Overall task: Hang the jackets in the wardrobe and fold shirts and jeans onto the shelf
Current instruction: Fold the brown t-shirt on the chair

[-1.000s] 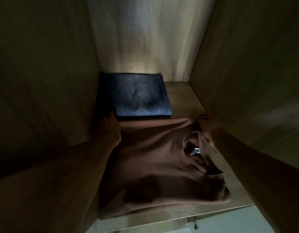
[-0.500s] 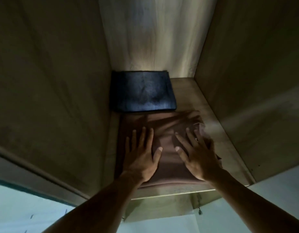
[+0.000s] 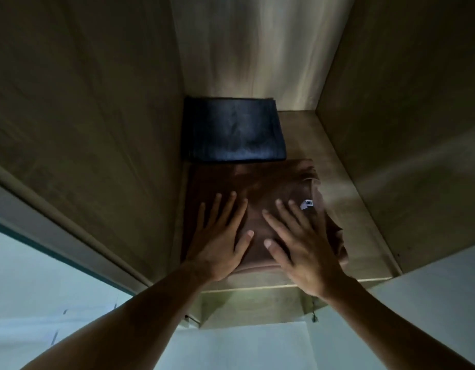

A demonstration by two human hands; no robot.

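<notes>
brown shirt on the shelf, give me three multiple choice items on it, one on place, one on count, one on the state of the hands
1. Where does the brown shirt lie relative to the folded jeans?
A. in front of them, nearer the shelf's front edge
B. on top of them
C. behind them, against the back wall

2. How many folded garments are on the shelf?
A. one
B. two
C. four

3. What are the left hand and right hand doing?
A. both pinch the collar
B. one holds a hanger
C. both lie flat on the shirt, fingers straight

Answers: 1 A, the jeans sit at the back and the shirt lies just in front of them; 2 B, only the jeans and the shirt show; 3 C, both palms face down on the fabric with fingers spread.
</notes>
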